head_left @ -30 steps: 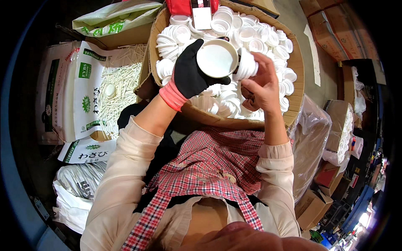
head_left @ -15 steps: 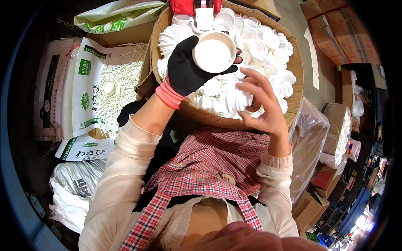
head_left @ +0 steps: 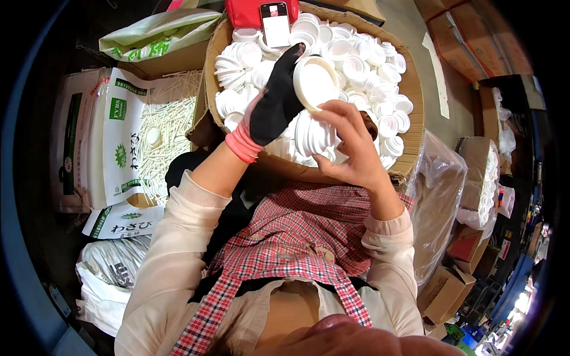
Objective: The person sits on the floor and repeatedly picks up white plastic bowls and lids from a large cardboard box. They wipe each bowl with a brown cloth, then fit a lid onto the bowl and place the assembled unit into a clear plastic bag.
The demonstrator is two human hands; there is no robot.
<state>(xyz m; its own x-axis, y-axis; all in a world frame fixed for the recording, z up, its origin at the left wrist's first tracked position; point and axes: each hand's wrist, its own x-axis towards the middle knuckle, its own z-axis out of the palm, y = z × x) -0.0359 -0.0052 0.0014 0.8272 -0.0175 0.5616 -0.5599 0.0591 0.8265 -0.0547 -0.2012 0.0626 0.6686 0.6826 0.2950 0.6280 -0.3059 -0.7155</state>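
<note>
In the head view, the left hand (head_left: pixel 276 104) wears a black glove with a pink cuff. It is bent around the side of a white round dish (head_left: pixel 319 82), with the thumb reaching up past it and the other fingers mostly hidden. The dish is over the big box, and its hollow side looks up at the camera, tipped a bit, so it looks like an oval that is taller than wide.

The right hand (head_left: pixel 357 148) is bare and half curled. It has a stack of white lids (head_left: pixel 312 135) between its thumb and fingers, just below the dish. The lids sit up on their edges, one next to the other, so the long way of the stack goes about left to right.

Under both hands is a big cardboard box (head_left: pixel 414 113) with lots of loose white lids (head_left: pixel 357 68) in it. A phone (head_left: pixel 276 26) lies on them at the far side, next to something red (head_left: pixel 246 13). To the left, white sticks (head_left: pixel 169 118) lie in a heap with one small round lid (head_left: pixel 154 137) on top.
</note>
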